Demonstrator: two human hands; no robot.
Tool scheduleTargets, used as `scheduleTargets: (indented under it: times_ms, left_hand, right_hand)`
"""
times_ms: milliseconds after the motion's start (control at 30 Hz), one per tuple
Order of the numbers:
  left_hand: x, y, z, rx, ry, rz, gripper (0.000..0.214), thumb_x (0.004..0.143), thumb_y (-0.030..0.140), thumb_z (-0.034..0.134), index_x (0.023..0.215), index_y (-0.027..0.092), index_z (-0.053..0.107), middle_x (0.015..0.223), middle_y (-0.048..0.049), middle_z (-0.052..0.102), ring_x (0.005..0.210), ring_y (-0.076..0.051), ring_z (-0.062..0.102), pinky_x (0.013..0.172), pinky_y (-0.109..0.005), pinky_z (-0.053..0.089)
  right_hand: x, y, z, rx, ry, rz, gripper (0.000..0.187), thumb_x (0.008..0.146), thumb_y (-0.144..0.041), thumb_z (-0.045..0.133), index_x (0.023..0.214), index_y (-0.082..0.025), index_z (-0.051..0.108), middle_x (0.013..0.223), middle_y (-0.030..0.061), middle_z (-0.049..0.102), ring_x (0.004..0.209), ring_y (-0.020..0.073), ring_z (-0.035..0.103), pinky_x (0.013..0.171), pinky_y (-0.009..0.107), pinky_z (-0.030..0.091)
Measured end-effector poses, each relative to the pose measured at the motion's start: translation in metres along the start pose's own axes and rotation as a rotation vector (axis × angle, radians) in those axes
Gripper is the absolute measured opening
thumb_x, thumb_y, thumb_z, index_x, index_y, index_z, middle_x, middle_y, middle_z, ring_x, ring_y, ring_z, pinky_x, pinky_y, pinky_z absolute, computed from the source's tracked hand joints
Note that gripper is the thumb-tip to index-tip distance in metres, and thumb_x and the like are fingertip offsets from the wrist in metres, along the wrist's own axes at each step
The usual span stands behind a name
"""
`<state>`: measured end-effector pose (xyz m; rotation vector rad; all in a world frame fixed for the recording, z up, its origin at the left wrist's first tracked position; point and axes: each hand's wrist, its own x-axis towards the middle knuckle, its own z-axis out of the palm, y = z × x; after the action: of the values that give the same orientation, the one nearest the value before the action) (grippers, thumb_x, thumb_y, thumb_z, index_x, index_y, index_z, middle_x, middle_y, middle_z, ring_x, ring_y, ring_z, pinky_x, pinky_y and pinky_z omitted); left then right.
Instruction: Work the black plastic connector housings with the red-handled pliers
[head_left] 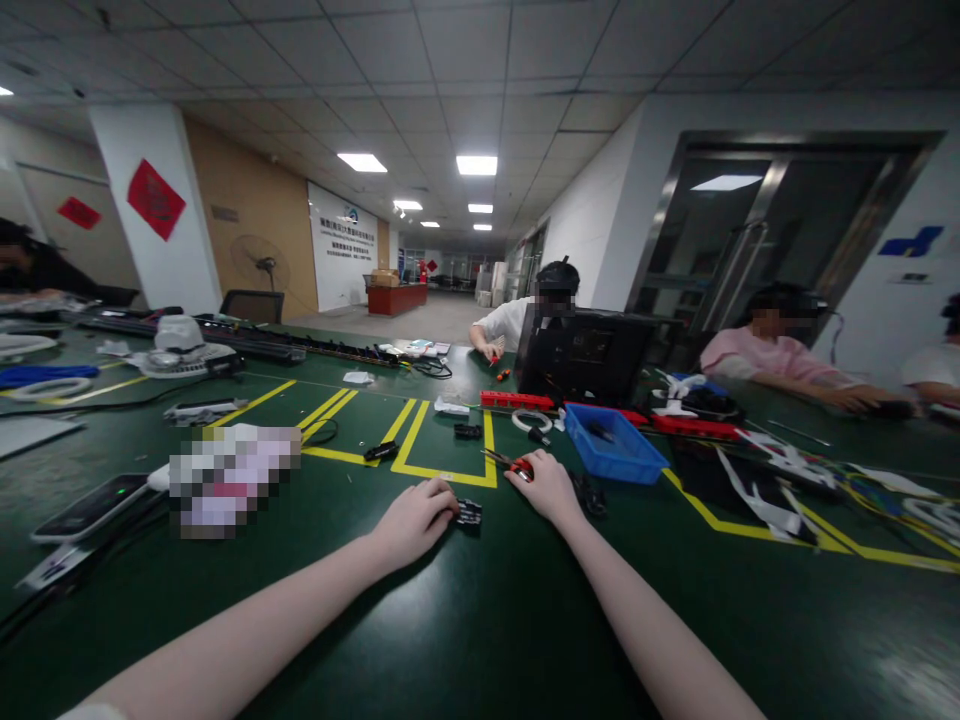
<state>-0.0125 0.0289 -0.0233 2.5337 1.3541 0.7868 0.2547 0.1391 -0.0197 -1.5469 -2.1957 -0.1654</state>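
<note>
My left hand (pixel 418 522) rests low over the green table, its fingers closed on one end of a small black part (pixel 470 514) with lighter metallic spots. To the right, my right hand (pixel 553 485) has its fingers curled round the red-and-black handle of a hand tool (pixel 519 467). The tool's narrow metal tip points left, and its exact kind is too small to tell. Farther ahead lie two similar black parts, one (pixel 468 431) inside the yellow tape outline and another (pixel 381 451) to the left. Beside my right wrist is a black cable bundle (pixel 589 495).
A blue tray (pixel 616 445) holding dark items stands right of my hand. Behind it are a red strip (pixel 517 401) and a black monitor (pixel 585 352). A phone (pixel 91 507) lies left. Several people sit around the table, one opposite with a hand (pixel 491 350) on a red item.
</note>
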Motion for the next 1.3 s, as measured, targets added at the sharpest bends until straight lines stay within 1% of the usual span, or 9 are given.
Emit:
scheduleTargets:
  times_ms: [233,367,600,700,767,933,1067,1167,1300]
  left_hand:
    - [0.000,0.001,-0.007,-0.001,-0.037,-0.062,0.016,0.091,0.022,0.055,0.105,0.023,0.062,0.116,-0.0046,0.061,0.106,-0.021,0.060,0.095,-0.036,0.047]
    - [0.005,-0.007,-0.016,-0.024,-0.136,0.003,0.018,0.091,0.027,0.059,0.108,0.023,0.063,0.116,-0.0043,0.062,0.108,-0.021,0.059,0.097,-0.037,0.046]
    - [0.032,-0.031,-0.022,-0.096,-0.202,0.063,0.017,0.093,0.027,0.059,0.109,0.023,0.064,0.120,-0.0059,0.059,0.109,-0.022,0.059,0.094,-0.037,0.048]
    - [0.048,-0.035,-0.019,-0.088,-0.213,0.107,0.016,0.094,0.028,0.059,0.108,0.023,0.063,0.123,-0.0069,0.058,0.111,-0.022,0.060,0.093,-0.036,0.049]
    - [0.059,-0.037,-0.016,-0.092,-0.227,0.141,0.016,0.093,0.029,0.060,0.107,0.022,0.063,0.128,-0.0071,0.056,0.113,-0.023,0.059,0.096,-0.037,0.048]
    - [0.077,-0.043,-0.009,-0.214,-0.234,0.162,0.018,0.089,0.026,0.065,0.105,0.019,0.063,0.117,-0.0074,0.062,0.108,-0.022,0.059,0.094,-0.036,0.049]
    - [0.076,-0.049,-0.010,-0.343,-0.250,0.134,0.016,0.089,0.027,0.066,0.102,0.018,0.063,0.115,-0.0073,0.063,0.108,-0.021,0.059,0.094,-0.036,0.048]
    - [0.074,-0.052,-0.011,-0.348,-0.256,0.156,0.017,0.088,0.029,0.067,0.100,0.018,0.064,0.113,-0.0073,0.063,0.107,-0.021,0.059,0.093,-0.036,0.047]
    - [0.072,-0.052,-0.009,-0.248,-0.271,0.276,0.019,0.089,0.031,0.065,0.102,0.018,0.064,0.113,-0.0067,0.064,0.103,-0.021,0.060,0.088,-0.034,0.046]
  right_hand:
    - [-0.004,-0.002,-0.005,0.072,-0.039,-0.170,0.032,0.088,-0.045,0.060,0.106,-0.018,0.063,0.106,0.0088,0.064,0.098,0.0225,0.058,0.083,0.034,0.044]
    - [-0.003,-0.004,-0.006,0.129,-0.026,-0.218,0.027,0.089,-0.040,0.058,0.106,-0.019,0.061,0.108,0.0099,0.064,0.100,0.0242,0.058,0.087,0.037,0.046]
    - [-0.003,-0.003,-0.008,0.235,-0.049,-0.286,0.024,0.092,-0.037,0.054,0.109,-0.021,0.059,0.111,0.0106,0.066,0.107,0.0256,0.060,0.096,0.044,0.046]
    - [-0.006,-0.002,-0.013,0.271,-0.038,-0.282,0.028,0.095,-0.038,0.047,0.114,-0.021,0.057,0.111,0.0116,0.065,0.103,0.0249,0.062,0.090,0.044,0.050]
    - [-0.008,-0.002,-0.018,0.296,-0.019,-0.311,0.027,0.095,-0.039,0.049,0.113,-0.022,0.057,0.108,0.0103,0.067,0.096,0.0237,0.064,0.083,0.041,0.053]
    - [-0.012,-0.005,-0.027,0.153,0.116,-0.588,0.044,0.084,-0.048,0.066,0.118,-0.020,0.059,0.105,0.0115,0.070,0.095,0.0247,0.066,0.081,0.041,0.055]
    - [-0.014,-0.005,-0.024,0.053,0.235,-0.781,0.053,0.084,-0.039,0.068,0.131,-0.018,0.055,0.104,0.0093,0.072,0.095,0.0219,0.067,0.084,0.039,0.055]
    - [-0.014,-0.001,-0.019,-0.003,0.241,-0.820,0.053,0.088,-0.031,0.063,0.139,-0.023,0.051,0.110,0.0066,0.072,0.104,0.0223,0.066,0.096,0.042,0.050]
    - [-0.013,0.002,-0.018,-0.073,0.237,-0.786,0.050,0.092,-0.031,0.058,0.141,-0.023,0.049,0.117,0.0080,0.070,0.114,0.0262,0.063,0.104,0.048,0.044]
